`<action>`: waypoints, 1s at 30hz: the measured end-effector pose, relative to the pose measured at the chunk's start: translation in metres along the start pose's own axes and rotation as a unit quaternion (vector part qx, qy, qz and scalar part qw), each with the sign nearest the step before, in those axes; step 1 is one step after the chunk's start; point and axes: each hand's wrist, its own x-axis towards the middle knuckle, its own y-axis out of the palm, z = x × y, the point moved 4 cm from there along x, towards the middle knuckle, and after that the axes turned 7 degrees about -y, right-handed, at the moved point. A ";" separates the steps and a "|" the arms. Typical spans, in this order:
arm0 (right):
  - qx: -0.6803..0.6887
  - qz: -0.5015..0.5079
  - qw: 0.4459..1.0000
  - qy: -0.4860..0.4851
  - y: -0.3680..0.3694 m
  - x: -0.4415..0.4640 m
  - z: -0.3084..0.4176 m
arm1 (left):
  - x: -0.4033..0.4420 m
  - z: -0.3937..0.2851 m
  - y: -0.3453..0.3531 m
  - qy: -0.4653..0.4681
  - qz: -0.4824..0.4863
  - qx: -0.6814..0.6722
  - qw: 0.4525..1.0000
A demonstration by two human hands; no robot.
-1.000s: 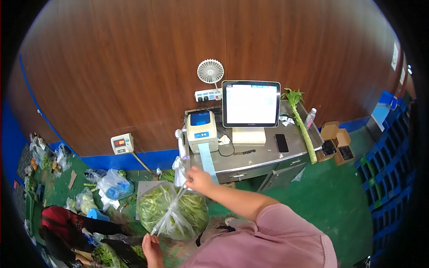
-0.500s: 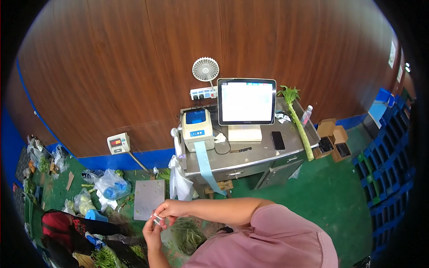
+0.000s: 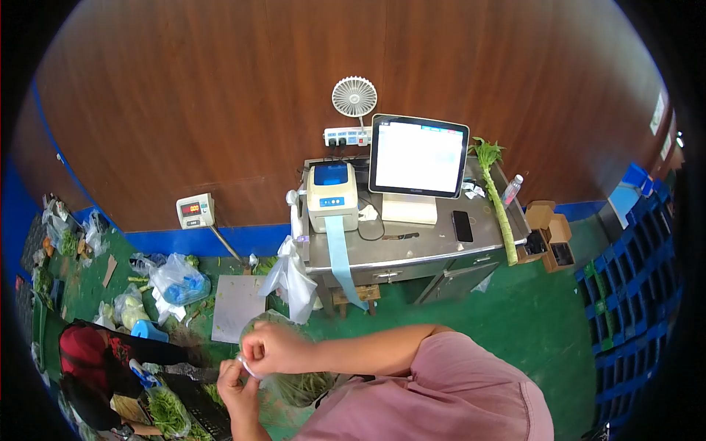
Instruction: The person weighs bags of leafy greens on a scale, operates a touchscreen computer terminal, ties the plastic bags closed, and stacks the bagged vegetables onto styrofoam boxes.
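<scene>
My right hand [image 3: 278, 349] reaches in from the right and pinches a thin white strip [image 3: 250, 367], which looks bent into a loop. Just below and left, my left hand [image 3: 237, 389] pinches the other side of the same strip. Behind and under my right hand is a clear plastic bag [image 3: 300, 388] of thin green vegetables, partly covered by the hand and forearm. I cannot make out whether the strip is attached to the bag. The grey scale platform [image 3: 237, 309] lies on the floor beyond my hands.
A steel desk [image 3: 434, 253] carries a label printer [image 3: 332, 198], a monitor [image 3: 418, 156], a phone [image 3: 462, 226] and a long green stalk [image 3: 500, 209]. The scale display [image 3: 195, 211] stands left. Another person [image 3: 88, 360] is at lower left, near bagged vegetables. Blue pallets [image 3: 632, 294] stand right.
Both hands have shifted slightly left and down in view, still pinching the white strip, which now looks more like a loop. The clear bag shows higher behind my right hand. The view has tilted slightly.
</scene>
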 end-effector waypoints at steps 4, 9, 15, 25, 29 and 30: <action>-0.205 -0.163 0.963 -0.070 -0.033 0.009 -0.019 | -0.032 0.001 -0.027 -0.164 -0.022 -0.196 0.966; -0.214 -0.106 0.968 0.082 -0.006 -0.045 -0.110 | -0.087 0.062 -0.042 -0.102 0.021 -0.152 0.983; -0.094 0.024 0.990 -0.099 0.058 -0.043 -0.041 | -0.066 0.070 -0.008 0.070 -0.055 0.125 0.988; 0.391 -0.086 0.856 0.327 -0.009 -0.023 -0.177 | -0.033 0.135 0.024 -0.025 0.021 0.227 0.973; 0.400 -0.542 0.621 0.400 -0.135 -0.034 -0.401 | -0.065 0.182 0.024 -0.359 0.006 -0.027 0.933; 0.375 -0.547 0.635 0.396 -0.159 -0.028 -0.419 | -0.067 0.174 0.026 -0.377 -0.041 -0.079 0.922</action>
